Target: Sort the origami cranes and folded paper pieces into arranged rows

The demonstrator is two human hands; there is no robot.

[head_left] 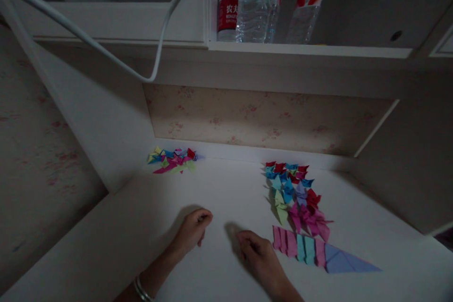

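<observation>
My left hand (pixel 194 226) hovers over or rests on the white desk near the middle, its fingers curled in and nothing showing in them. To its right, my right hand (pixel 257 255) is also loosely closed, with no object visible in it. Nearest to that hand is a row of folded paper strips (pixel 292 244) in pink and teal, ending in a lavender paper triangle (pixel 348 260). Behind the row stand folded paper cranes (pixel 300 196) in blue, red, green, purple and magenta. A jumbled pile of colourful folded paper (pixel 175 158) lies at the back left.
A white shelf (pixel 307 49) with plastic bottles (pixel 256 7) on it overhangs the desk (pixel 212 273). A pale cable (pixel 106 54) hangs at upper left. Side panels (pixel 92 118) and a floral-papered wall (pixel 262 115) bound the desk.
</observation>
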